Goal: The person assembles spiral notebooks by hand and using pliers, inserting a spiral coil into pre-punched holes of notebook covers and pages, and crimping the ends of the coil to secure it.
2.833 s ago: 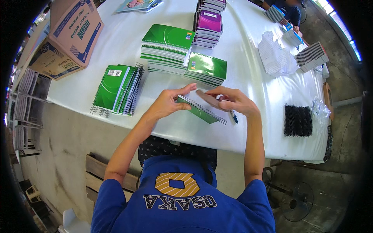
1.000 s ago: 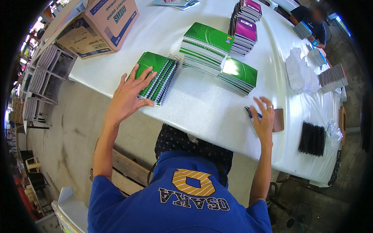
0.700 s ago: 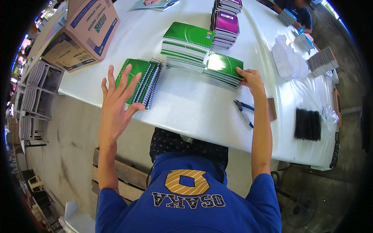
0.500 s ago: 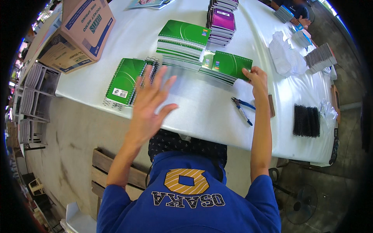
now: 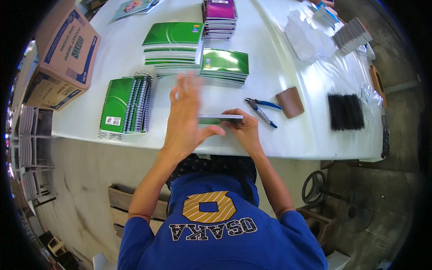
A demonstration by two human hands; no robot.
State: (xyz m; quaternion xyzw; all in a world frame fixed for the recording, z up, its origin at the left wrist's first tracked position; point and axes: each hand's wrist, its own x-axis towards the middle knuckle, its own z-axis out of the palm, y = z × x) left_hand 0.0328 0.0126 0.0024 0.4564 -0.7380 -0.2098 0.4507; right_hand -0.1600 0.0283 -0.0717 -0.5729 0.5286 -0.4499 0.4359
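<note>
My right hand (image 5: pixel 244 131) grips a thin notebook (image 5: pixel 219 117) by its right end, held edge-on above the table's near side. Beside the notebook's left end, my left hand (image 5: pixel 183 121) is raised with its fingers stretched and its thumb apart; the fingertips are smeared by motion. Whether it touches the notebook I cannot tell. Beyond the hands lie a short stack of green notebooks (image 5: pixel 225 63) and a taller green stack (image 5: pixel 173 38). To the left, several green notebooks with wire coils (image 5: pixel 118 101) lie side by side. Cutting pliers with blue handles (image 5: pixel 261 109) rest right of my right hand.
A brown block (image 5: pixel 290 102) lies beside the pliers. Black wire coils (image 5: pixel 345 112) sit at the right, below a crumpled white plastic bag (image 5: pixel 306 38) and a leaning notebook stack (image 5: pixel 352 36). Purple notebooks (image 5: pixel 219 15) are piled at the back. An open cardboard box (image 5: pixel 65 58) stands left.
My right hand has left the short green stack and come toward me, now holding a notebook edge-on. My left hand has moved right, toward it. The whole view has shifted.
</note>
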